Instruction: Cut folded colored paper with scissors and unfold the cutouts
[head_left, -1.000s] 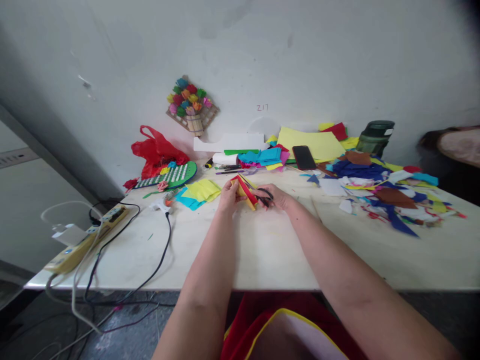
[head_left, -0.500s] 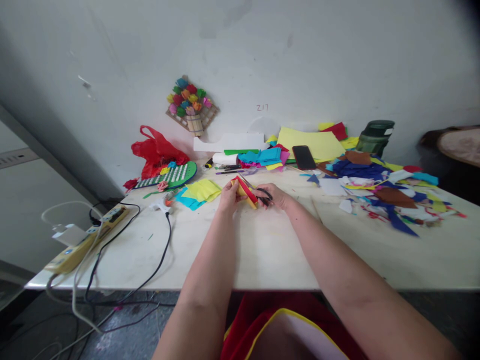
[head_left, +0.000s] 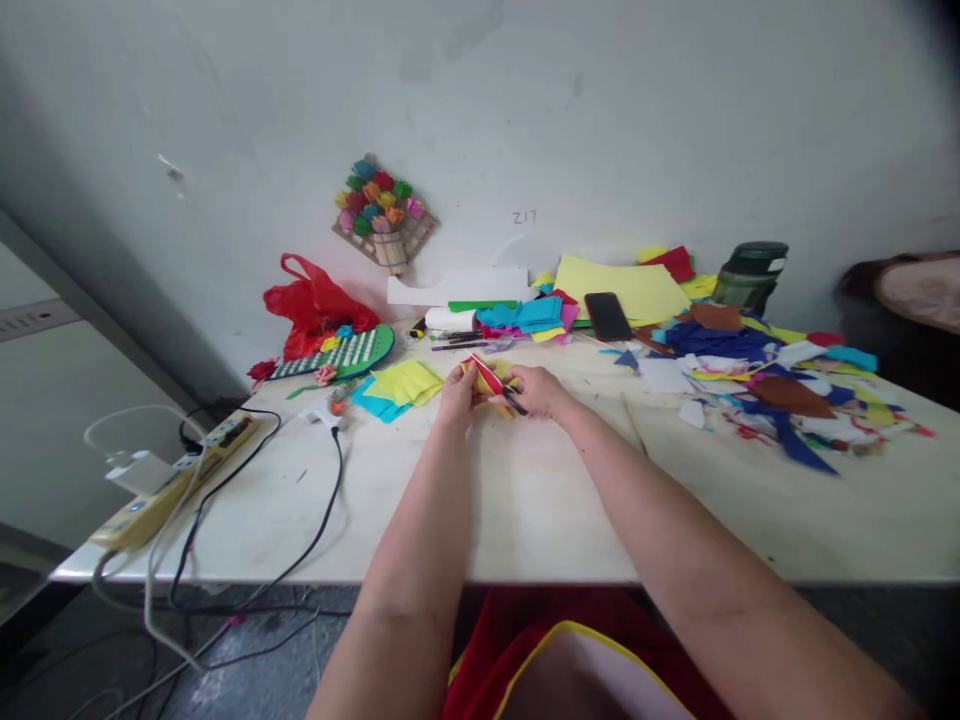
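Note:
Over the middle of the white table, my left hand is closed on folded red and yellow paper. My right hand is closed round the dark handles of a pair of scissors. The blades point up and to the left, lying along the red part of the paper. Part of the paper is hidden behind my fingers. Left of my hands lie yellow paper squares on top of blue ones.
Colourful paper scraps heap up on the right, near a dark green bottle. A phone rests on paper at the back. On the left are a red plastic bag, a power strip and loose cables.
The scissors have shifted left onto the paper, with my right hand moving slightly left. The yellow paper shows at a different angle. My left hand stays nearly in place.

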